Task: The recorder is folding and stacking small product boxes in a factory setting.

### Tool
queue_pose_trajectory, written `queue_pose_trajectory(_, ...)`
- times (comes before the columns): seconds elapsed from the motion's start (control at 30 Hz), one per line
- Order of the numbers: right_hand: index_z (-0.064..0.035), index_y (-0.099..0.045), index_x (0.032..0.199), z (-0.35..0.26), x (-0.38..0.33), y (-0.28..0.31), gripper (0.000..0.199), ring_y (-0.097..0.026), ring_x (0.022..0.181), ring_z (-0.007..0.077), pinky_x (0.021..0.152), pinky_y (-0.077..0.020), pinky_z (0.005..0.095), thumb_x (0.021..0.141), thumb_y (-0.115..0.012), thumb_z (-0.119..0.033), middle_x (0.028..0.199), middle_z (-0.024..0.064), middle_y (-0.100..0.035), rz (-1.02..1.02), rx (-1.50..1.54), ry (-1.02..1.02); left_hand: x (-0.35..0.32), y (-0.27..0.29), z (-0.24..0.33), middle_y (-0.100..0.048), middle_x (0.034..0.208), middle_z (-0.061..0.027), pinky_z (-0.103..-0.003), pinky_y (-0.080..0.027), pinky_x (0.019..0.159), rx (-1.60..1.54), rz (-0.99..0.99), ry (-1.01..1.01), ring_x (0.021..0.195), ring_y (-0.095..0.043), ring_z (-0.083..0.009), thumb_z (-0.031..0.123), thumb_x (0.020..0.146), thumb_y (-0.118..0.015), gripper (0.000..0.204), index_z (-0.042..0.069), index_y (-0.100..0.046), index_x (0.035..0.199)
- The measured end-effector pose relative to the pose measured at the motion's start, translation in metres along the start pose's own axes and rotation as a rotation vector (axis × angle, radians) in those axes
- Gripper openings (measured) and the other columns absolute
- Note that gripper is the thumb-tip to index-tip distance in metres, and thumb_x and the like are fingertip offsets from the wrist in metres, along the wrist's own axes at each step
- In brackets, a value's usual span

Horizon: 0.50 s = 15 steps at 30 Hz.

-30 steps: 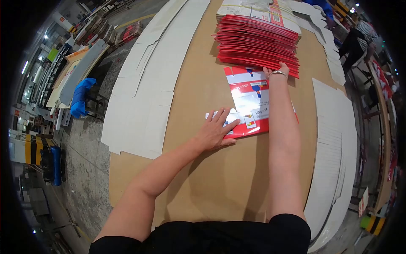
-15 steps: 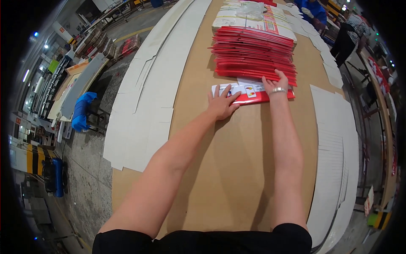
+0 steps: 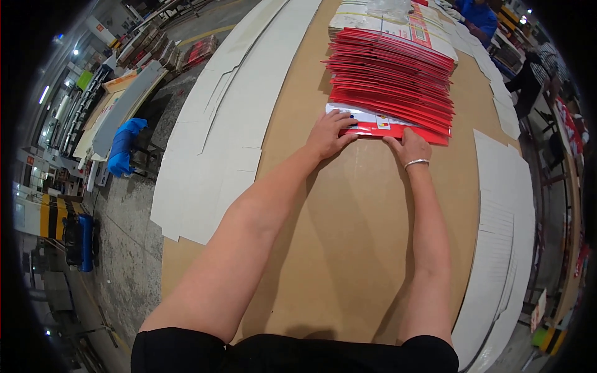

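A flat folded carton (image 3: 398,128), red and white with small printed pictures, lies at the near end of a leaning row of glossy red folded cartons (image 3: 392,78). My left hand (image 3: 329,133) is closed over its left part, fingers on top and thumb along the near edge. At the right part of that same edge, my right hand (image 3: 411,148) holds the carton between thumb and bent fingers. A metal band circles my right wrist. The fingertips' undersides are hidden, and the row covers the carton's far side.
Behind the row stand strapped stacks of white and red printed card (image 3: 398,25) with clear plastic on top. White cardboard sheets (image 3: 211,124) flank the brown table top (image 3: 348,248) on both sides. A person in blue (image 3: 477,18) is at the far right.
My right hand has come down from the row's front piece to the carton's near edge. My left hand has drawn its fingers in and gripped the edge. The carton sits closer against the row.
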State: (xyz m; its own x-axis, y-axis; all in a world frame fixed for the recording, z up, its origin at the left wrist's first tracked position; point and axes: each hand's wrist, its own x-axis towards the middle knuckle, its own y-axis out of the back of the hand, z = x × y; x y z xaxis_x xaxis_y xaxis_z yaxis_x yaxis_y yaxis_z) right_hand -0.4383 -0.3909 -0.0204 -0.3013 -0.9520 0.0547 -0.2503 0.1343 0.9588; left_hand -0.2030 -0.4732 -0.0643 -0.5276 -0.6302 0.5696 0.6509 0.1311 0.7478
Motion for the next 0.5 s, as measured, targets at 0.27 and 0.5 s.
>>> queue_pose_trajectory(0.27,-0.0183,-0.068,0.113,0.041,-0.005,-0.022,0.055,-0.052,0.115,0.0238,0.095,-0.0375,0.0455,0.078,-0.064,-0.061,0.115,0.0083,-0.061,0.445,-0.048,0.399,-0.002,0.022,0.031,-0.067,0.111,-0.0046,-0.039,-0.046,0.092,-0.036,-0.105,-0.068,0.108,-0.060,-0.0243,0.045,0.081,-0.070,0.039,0.016,-0.071,0.107)
queue_pose_trajectory(0.5,-0.0245,-0.070,0.108,0.018,-0.001,-0.031,0.045,-0.053,0.102,0.0224,0.092,-0.0362,0.0456,0.083,-0.060,-0.060,0.102,0.0031,-0.061,0.416,-0.088,0.335,0.005,0.019,0.008,-0.065,0.116,-0.0087,-0.038,-0.048,0.095,-0.086,-0.152,-0.027,0.113,-0.057,-0.0272,0.036,0.089,-0.064,0.033,0.012,-0.066,0.112)
